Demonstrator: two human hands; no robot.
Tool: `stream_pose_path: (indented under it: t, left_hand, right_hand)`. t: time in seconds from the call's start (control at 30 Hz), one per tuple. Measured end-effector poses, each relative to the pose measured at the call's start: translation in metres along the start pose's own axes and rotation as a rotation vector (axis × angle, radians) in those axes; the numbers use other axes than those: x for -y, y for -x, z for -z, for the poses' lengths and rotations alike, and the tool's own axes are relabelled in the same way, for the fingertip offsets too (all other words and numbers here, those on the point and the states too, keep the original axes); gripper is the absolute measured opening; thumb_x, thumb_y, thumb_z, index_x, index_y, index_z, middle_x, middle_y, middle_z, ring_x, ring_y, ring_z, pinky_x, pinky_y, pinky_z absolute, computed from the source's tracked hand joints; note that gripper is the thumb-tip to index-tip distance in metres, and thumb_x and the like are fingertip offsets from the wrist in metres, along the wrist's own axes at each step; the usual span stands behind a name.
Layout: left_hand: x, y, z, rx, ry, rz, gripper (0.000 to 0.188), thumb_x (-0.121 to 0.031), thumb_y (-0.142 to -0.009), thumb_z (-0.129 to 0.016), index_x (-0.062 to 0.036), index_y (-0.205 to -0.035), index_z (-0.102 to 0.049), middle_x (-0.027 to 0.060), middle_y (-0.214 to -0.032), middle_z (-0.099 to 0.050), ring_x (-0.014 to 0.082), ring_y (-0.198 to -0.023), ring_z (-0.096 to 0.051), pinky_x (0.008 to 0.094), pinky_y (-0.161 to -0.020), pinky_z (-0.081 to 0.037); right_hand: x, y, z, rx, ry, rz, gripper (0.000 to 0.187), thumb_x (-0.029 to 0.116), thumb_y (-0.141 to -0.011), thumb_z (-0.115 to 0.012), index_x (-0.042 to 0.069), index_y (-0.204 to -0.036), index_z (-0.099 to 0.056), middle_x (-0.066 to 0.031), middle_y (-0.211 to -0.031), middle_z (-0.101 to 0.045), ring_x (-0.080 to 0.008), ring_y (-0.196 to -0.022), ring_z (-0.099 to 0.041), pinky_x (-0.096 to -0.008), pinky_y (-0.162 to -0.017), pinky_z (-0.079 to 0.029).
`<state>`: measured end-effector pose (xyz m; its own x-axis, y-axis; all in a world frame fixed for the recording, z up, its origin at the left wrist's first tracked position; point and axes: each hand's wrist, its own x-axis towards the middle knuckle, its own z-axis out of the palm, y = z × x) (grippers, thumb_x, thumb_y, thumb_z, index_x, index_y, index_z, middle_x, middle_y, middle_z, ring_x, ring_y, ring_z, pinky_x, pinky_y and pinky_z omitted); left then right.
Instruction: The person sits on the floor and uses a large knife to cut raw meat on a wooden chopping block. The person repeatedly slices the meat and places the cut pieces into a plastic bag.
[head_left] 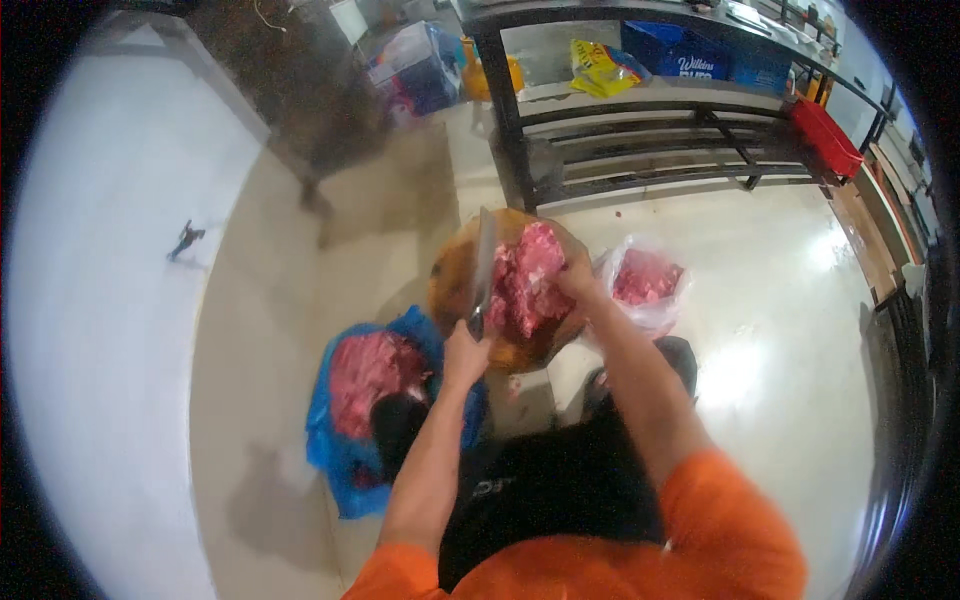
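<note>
I'm watching the left hand (467, 355) gripping the knife (484, 268) while the right hand (577, 276) is pinching the meat (530, 282) on the round board (452, 270), where it should be curling clear of the edge.

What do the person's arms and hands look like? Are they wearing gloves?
The sleeves are bright orange and short, ending near the elbows, with no clear pattern showing. The forearms are bare below that. The left hand and right hand wear no gloves. No watch shows; a ring would be too small to tell.
</note>
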<state>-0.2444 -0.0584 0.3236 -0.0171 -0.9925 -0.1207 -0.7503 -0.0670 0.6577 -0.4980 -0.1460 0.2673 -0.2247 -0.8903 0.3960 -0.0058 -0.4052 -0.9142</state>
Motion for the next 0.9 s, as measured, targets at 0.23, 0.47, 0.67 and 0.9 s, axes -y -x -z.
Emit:
stream_pose_path:
  t: [0.23, 0.47, 0.67, 0.9]
  left_hand:
    - [0.007, 0.001, -0.020, -0.093, 0.041, -0.104, 0.048, -0.028, -0.082, -0.067, 0.0062, -0.113, -0.053, 0.0342, -0.105, -0.061, 0.0467, -0.104, -0.058, 0.0482, -0.086, -0.047]
    - [-0.017, 0.003, -0.011, -0.048, 0.020, -0.057, 0.043, -0.032, -0.084, -0.068, 0.0033, -0.106, -0.055, 0.0267, -0.087, -0.066, 0.0401, -0.084, -0.066, 0.0472, -0.077, -0.049]
    - [-0.080, -0.005, 0.044, -0.471, 0.282, -0.474, 0.034, -0.026, -0.086, -0.066, 0.0016, -0.103, -0.054, 0.0205, -0.084, -0.064, 0.0310, -0.080, -0.065, 0.0406, -0.073, -0.049]
    - [-0.088, -0.053, -0.017, -0.653, 0.037, -0.319, 0.047, -0.033, -0.086, -0.066, 0.0030, -0.114, -0.054, 0.0286, -0.103, -0.063, 0.0435, -0.092, -0.060, 0.0497, -0.085, -0.046]
  right_hand:
    - [0.004, 0.010, -0.008, -0.019, 0.190, -0.010, 0.056, 0.009, -0.066, -0.076, 0.003, -0.120, -0.059, -0.0131, -0.108, -0.066, -0.0223, -0.094, -0.062, -0.0330, -0.082, -0.051]
    - [-0.077, 0.008, 0.027, 0.080, 0.222, -0.506, 0.042, 0.017, -0.068, -0.078, -0.001, -0.104, -0.067, -0.0141, -0.094, -0.069, -0.0240, -0.087, -0.064, -0.0352, -0.077, -0.051]
    - [-0.076, 0.019, -0.017, 0.032, 0.309, -0.480, 0.041, 0.018, -0.065, -0.078, -0.002, -0.099, -0.068, -0.0149, -0.090, -0.070, -0.0249, -0.082, -0.066, -0.0373, -0.074, -0.052]
    - [-0.096, -0.002, 0.052, 0.165, 0.573, -0.569, 0.046, 0.013, -0.067, -0.074, 0.001, -0.110, -0.064, -0.0204, -0.102, -0.067, -0.0307, -0.083, -0.067, -0.0384, -0.073, -0.052]
